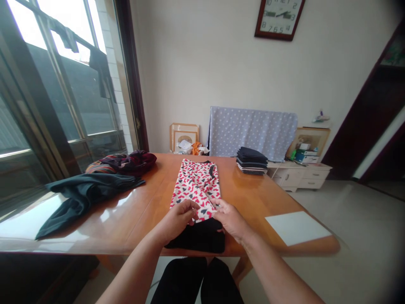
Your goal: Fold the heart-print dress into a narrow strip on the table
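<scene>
Red-and-black heart-print white garment [196, 185], folded into a long strip, lies mid-counter, its near end resting on a black cloth [199, 238] at the near edge. We are pinching that end: our left hand [177, 220] and right hand [229, 219] meet there, each grip closed on the printed fabric between thumb and fingers. On the glossy orange wooden counter [253, 202], a crumpled dark teal garment [85, 198] and a maroon patterned bundle [126, 162] lie toward the left edge. A stack of folded dark clothes [251, 161] sits at the far edge, a white sheet [295, 228] near the right corner, and a wall clock [278, 19] hangs beyond.
</scene>
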### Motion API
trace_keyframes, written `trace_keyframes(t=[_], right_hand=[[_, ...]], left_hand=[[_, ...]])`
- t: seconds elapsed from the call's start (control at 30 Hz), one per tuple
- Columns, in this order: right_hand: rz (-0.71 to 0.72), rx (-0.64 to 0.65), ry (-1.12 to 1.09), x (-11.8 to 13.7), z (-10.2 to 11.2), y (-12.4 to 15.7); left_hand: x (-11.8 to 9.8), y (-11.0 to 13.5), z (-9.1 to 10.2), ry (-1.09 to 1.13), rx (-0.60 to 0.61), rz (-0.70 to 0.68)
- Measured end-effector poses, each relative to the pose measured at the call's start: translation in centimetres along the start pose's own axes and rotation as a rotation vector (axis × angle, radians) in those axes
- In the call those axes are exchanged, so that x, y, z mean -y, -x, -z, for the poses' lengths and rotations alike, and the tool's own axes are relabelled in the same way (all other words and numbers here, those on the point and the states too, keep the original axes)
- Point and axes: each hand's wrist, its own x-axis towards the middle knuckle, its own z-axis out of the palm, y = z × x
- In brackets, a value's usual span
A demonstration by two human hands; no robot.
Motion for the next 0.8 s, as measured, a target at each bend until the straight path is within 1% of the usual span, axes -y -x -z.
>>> trace_keyframes(t=[0.07, 0.13, 0.23, 0.27, 0.33, 0.43, 0.53, 0.6, 0.67, 0.73, 0.8], right_hand=[[0.029, -0.002, -0.019, 0.7, 0.1, 0.5], [0.010, -0.017, 0.043, 0.8, 0.4, 1.0], [-0.112, 0.002, 0.235, -0.2, 1.0, 1.5], [-0.134, 0.016, 0.290, -0.6, 1.2, 1.6], [-0.126, 0.044, 0.354, -1.3, 1.6, 1.4], [-0.078, 0.077, 0.376, -1.5, 2.4, 0.7], [-0.067, 0.038, 0.395, -1.0, 3.4, -0.5], [-0.056, -0.020, 0.402, -0.7, 4.2, -1.6], [-0.052, -0.072, 0.403, -0.4, 5.0, -3.0], [-0.059, -0.112, 0.383, -0.3, 5.6, -4.5], [-0.071, -0.139, 0.343, -0.4, 6.1, -6.4]], left_hand=[[0.3, 0.0, 0.3, -0.035, 0.000, 0.030], [0.6, 0.0, 0.5, -0.098, 0.036, 0.045], [0.9, 0.1, 0.7, -0.218, 0.125, 0.049], [1.0, 0.1, 0.8, -0.253, 0.151, 0.051], [0.9, 0.0, 1.0, -0.300, 0.198, 0.060], [0.6, -0.4, 1.5, -0.278, 0.261, 0.085], [0.1, -1.0, 2.1, -0.188, 0.310, 0.143], [-0.2, -1.5, 2.8, -0.154, 0.315, 0.179], [-0.5, -2.4, 3.6, -0.113, 0.296, 0.186], [-0.6, -3.5, 4.4, -0.050, 0.256, 0.164], [-0.4, -5.0, 5.1, 0.001, 0.181, 0.140]])
